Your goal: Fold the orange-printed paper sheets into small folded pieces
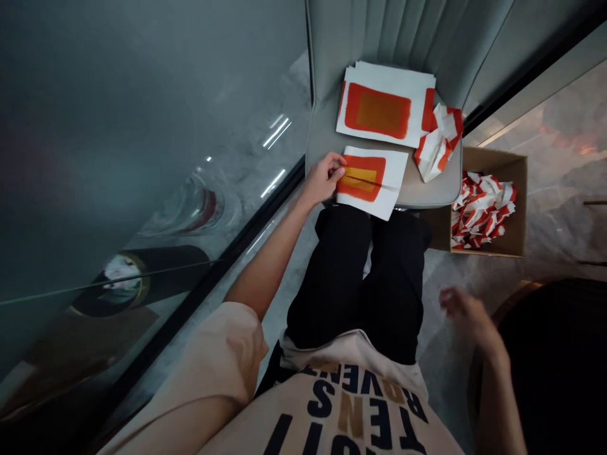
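Note:
With its fingers closed, my left hand (326, 177) pinches the left edge of a white paper sheet (396, 170) that bears a red-orange block with a yellow middle. A crease runs across the sheet, which lies at the front of the grey chair seat (424, 197). Behind it lies a stack of similar printed sheets (379, 110). A folded red-and-white paper piece (437, 145) rests at the right side of the seat. Out to the right, away from the chair, my right hand (462, 306) is blurred by motion, and I cannot make out its fingers.
A cardboard box (520, 208) on the floor right of the chair holds many folded red-and-white paper pieces (484, 208). A glass wall with a black bottom rail (227, 253) runs along the left. A dark round object (559, 360) stands at the lower right.

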The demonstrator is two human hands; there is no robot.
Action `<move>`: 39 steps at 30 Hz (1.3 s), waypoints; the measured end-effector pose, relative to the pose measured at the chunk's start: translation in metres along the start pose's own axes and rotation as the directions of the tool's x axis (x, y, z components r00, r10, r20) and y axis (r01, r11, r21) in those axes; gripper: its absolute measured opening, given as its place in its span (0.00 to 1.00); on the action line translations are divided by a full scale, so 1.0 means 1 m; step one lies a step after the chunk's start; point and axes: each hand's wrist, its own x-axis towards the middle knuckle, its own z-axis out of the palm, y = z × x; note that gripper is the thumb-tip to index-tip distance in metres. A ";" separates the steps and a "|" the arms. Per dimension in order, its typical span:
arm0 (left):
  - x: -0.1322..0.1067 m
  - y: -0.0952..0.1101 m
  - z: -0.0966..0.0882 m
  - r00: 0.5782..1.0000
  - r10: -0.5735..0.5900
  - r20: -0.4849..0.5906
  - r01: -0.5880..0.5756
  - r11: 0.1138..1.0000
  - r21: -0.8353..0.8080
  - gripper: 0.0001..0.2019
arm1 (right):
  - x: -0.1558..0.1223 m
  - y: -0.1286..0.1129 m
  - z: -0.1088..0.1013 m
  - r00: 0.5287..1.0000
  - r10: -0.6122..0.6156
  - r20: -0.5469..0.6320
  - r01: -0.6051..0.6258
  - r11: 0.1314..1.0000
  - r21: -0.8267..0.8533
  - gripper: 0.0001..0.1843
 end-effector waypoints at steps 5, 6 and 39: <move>0.048 0.022 -0.013 0.980 0.123 0.159 -0.148 0.976 0.158 0.10 | 0.134 -0.071 0.005 0.916 -0.288 -0.280 0.319 0.945 0.074 0.19; 0.062 0.027 -0.012 0.962 0.152 0.228 -0.194 0.966 0.172 0.09 | 0.163 -0.090 0.011 0.889 -0.339 -0.307 0.377 0.923 0.073 0.21; 0.000 0.047 0.038 0.830 0.230 0.509 -0.496 0.721 0.484 0.28 | 0.252 -0.085 0.064 0.773 -0.635 0.004 0.583 0.708 -0.398 0.26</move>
